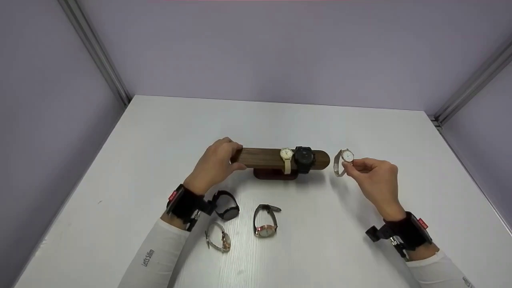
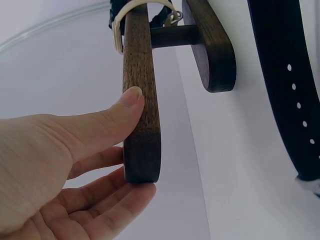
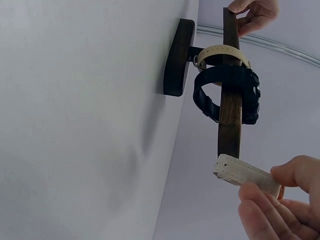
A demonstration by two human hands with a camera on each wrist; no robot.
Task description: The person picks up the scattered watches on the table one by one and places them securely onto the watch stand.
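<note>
Beige-strap wristwatch (image 1: pixel 343 161) pinched in right hand (image 1: pixel 378 181) fingertips, just beside right end of wooden watch stand (image 1: pixel 262 158). Left hand (image 1: pixel 214 166) curled round stand's left end, thumb on top. Cream-strap watch (image 1: pixel 286 159) and black watch (image 1: pixel 304 159) mounted on bar. "Let's Slim" legible on left sleeve (image 1: pixel 152 260). Strap stitching (image 3: pixel 245 172) resolved only in right wrist view.

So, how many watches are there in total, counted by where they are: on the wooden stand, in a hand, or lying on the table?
On the wooden stand: 2, the cream-strap watch and the black watch.
In the right hand: 1, the pale-strap watch.
Lying on the table: 3, a black watch, a brown-strap watch and a light-band watch.
Total: 6 watches.
</note>
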